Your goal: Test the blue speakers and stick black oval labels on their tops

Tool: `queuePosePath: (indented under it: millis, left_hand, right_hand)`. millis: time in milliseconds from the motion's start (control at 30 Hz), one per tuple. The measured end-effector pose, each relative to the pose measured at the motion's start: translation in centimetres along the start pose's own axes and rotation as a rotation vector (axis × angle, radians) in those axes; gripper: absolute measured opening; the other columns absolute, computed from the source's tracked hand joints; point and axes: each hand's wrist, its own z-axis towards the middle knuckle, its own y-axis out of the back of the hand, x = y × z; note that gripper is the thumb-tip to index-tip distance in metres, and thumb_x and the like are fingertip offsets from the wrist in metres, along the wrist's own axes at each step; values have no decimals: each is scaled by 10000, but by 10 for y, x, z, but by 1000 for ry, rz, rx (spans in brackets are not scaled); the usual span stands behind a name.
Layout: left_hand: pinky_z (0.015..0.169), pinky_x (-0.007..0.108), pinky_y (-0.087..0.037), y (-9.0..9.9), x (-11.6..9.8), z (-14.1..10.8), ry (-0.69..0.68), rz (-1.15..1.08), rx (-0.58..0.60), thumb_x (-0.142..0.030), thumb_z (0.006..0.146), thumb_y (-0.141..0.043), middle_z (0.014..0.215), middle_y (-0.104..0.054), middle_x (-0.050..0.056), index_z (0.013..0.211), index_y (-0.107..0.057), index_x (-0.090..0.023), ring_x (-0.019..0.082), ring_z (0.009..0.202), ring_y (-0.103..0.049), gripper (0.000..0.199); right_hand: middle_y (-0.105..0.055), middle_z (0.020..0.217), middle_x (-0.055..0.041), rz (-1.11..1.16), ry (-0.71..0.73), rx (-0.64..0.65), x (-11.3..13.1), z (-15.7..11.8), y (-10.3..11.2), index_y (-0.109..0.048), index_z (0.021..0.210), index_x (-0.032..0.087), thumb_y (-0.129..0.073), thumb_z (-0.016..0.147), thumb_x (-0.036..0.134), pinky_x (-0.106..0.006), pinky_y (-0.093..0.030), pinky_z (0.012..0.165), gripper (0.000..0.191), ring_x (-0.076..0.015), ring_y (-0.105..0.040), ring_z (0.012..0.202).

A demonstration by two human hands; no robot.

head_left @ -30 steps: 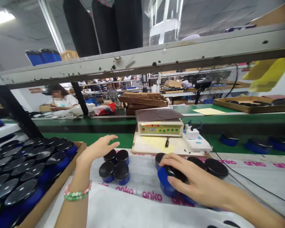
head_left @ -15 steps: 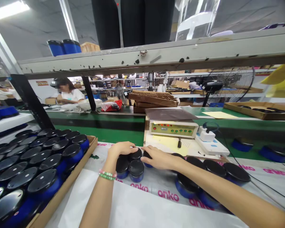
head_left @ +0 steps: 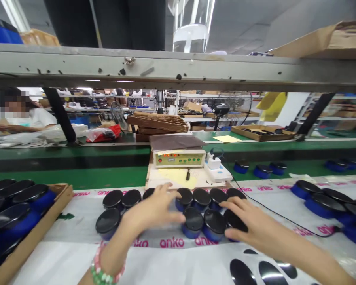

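Short round blue containers with glossy black tops (head_left: 192,221) stand grouped on the covered bench in front of me. My left hand (head_left: 154,209) is slightly blurred, its fingers spread over a gap between two clusters, with the thumb close to the right cluster. Around the front right container (head_left: 235,221) of that cluster, my right hand (head_left: 252,223) has its fingers behind and its thumb in front. A smaller cluster (head_left: 108,221) stands left of my left hand, partly hidden by it. My left wrist wears a pink and green bead bracelet (head_left: 105,271).
A cardboard tray (head_left: 56,213) of similar containers lies at left. Behind stands a control box (head_left: 179,159) beside a power strip (head_left: 218,173); its cable crosses the bench. More containers (head_left: 326,204) sit at right. Flat black discs (head_left: 241,272) lie in front. A shelf (head_left: 166,71) spans overhead. A co-worker sits far left.
The view has swung right. My hands have moved apart from the small cluster at left, and my right hand is now at the right end of another cluster. Black discs have come into view.
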Motion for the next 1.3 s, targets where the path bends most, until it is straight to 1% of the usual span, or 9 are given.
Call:
queuePosePath:
  millis: [200,433,567,733,800,867,967,1067,1300]
  left_hand:
    - [1056,650,-237,-62,-46,18,-106,108,43,-458,636,-780,1560,-107,131,1394,-378,-222,401,1411,-70,890]
    - [1024,464,-410,-78,-55,22,-188,100,-72,-263,632,-812,1360,-435,139,1279,-495,-154,331,1247,-380,729]
    - [1044,423,-407,-93,-65,25,-235,-37,-87,-266,648,-818,1340,-451,107,1361,-413,-190,299,1243,-377,824]
    - [1082,423,-369,-77,-53,23,-341,-168,-123,-292,796,-685,1374,-426,72,1372,-386,-258,261,1286,-357,650]
    - [1100,429,-334,-64,-38,26,-323,-191,-228,-160,867,-518,1360,-431,57,1326,-431,-284,231,1290,-361,483]
    - [1130,467,-262,-57,-19,32,-262,-193,-307,-40,807,-454,1417,-366,77,1336,-412,-265,242,1344,-294,577]
    - [1142,489,-230,-62,4,42,-198,-221,-286,-56,718,-564,1495,-261,127,1418,-279,-207,289,1393,-224,771]
    - [1117,444,-297,-72,11,48,-182,-260,-250,-149,737,-638,1448,-360,126,1406,-305,-199,277,1337,-356,749]
    - [1026,381,-392,-61,-2,36,-196,-325,-164,-243,629,-793,1293,-521,90,1273,-471,-214,274,1178,-511,721]
  right_hand:
    - [-528,1257,-187,-248,181,-204,5,-1,-48,-415,1402,210,-641,746,605,-544,-447,862,798,-358,-528,1066]
    - [-625,1122,-153,-265,407,-168,-11,9,-34,-544,1268,92,-649,763,546,-422,-482,847,687,-290,-565,978]
    - [-639,1123,-181,-302,442,-201,-45,-3,-32,-552,1260,67,-622,805,515,-455,-477,818,642,-312,-573,959]
    - [-620,1181,-158,-315,465,-229,-66,-7,-22,-500,1322,116,-541,855,555,-483,-437,853,643,-312,-543,1015]
    - [-603,1194,-155,-287,430,-237,-56,-3,-11,-511,1305,131,-508,879,539,-502,-414,880,590,-317,-519,1053]
    - [-594,1175,-160,-234,382,-237,-37,5,-2,-533,1267,127,-469,918,468,-499,-412,881,492,-309,-508,1057]
    - [-584,1171,-144,-141,404,-154,0,17,-3,-550,1235,149,-475,915,461,-483,-427,876,453,-292,-513,1029]
    - [-561,1242,-128,-115,443,-81,28,23,-19,-528,1266,189,-547,870,480,-515,-432,898,492,-317,-507,1062]
    - [-533,1251,-133,-117,380,-56,26,19,-33,-562,1183,184,-557,833,191,-482,-475,899,350,-315,-490,1107]
